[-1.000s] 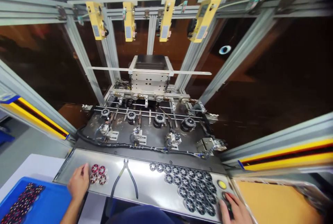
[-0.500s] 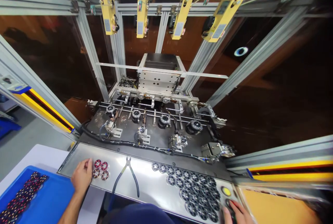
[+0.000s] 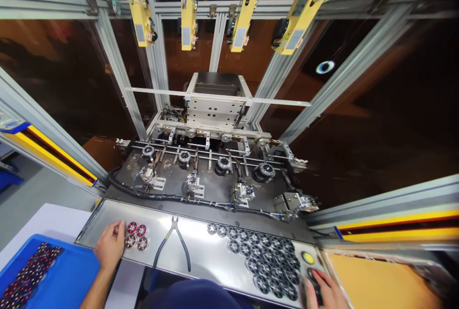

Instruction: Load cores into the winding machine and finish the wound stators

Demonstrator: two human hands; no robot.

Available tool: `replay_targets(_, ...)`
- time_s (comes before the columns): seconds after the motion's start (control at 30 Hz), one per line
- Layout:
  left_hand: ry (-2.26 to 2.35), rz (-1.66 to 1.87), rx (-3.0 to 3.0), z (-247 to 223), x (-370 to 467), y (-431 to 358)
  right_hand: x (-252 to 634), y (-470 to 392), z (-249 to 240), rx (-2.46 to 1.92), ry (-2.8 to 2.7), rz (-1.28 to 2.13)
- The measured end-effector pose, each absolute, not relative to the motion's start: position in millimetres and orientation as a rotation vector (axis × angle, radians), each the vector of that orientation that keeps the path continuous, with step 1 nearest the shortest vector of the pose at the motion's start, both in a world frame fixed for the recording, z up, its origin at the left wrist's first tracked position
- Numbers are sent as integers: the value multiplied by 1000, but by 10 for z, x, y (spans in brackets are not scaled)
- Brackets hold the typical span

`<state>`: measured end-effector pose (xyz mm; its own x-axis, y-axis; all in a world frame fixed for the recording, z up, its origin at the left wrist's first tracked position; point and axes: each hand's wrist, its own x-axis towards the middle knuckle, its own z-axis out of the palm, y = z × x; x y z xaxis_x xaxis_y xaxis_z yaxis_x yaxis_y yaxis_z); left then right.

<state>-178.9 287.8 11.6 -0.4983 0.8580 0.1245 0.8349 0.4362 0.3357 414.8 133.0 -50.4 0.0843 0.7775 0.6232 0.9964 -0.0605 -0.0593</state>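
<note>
My left hand [image 3: 110, 243] rests on the left part of the metal tray [image 3: 204, 261], its fingers curled; whether anything is inside them is hidden. Right beside its fingertips lie several red-wound round parts [image 3: 142, 230]. My right hand [image 3: 324, 291] is at the tray's right end, fingers bent around a dark object with red and green on it, too small to make out. A yellow button [image 3: 307, 258] sits just above that hand. Many black round parts [image 3: 265, 268] lie in rows left of it. Pliers [image 3: 174, 232] with open handles lie between the two groups.
Behind the tray stands a machine with several round fixtures [image 3: 223, 164] and metal brackets. Yellow units [image 3: 293, 22] hang from the frame above. A blue bin [image 3: 68, 270] with dark round parts is at left, an orange surface [image 3: 376, 282] at right.
The whole view has shifted slightly, so the frame and machine appear a little further left. Both hands keep nearly the same places on the tray.
</note>
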Motion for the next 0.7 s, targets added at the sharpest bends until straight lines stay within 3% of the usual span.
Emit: replay_targets(0.7, 2674, 452, 1443, 40, -1902, 2954, 4055, 1334, -534, -1968, -1581, -464)
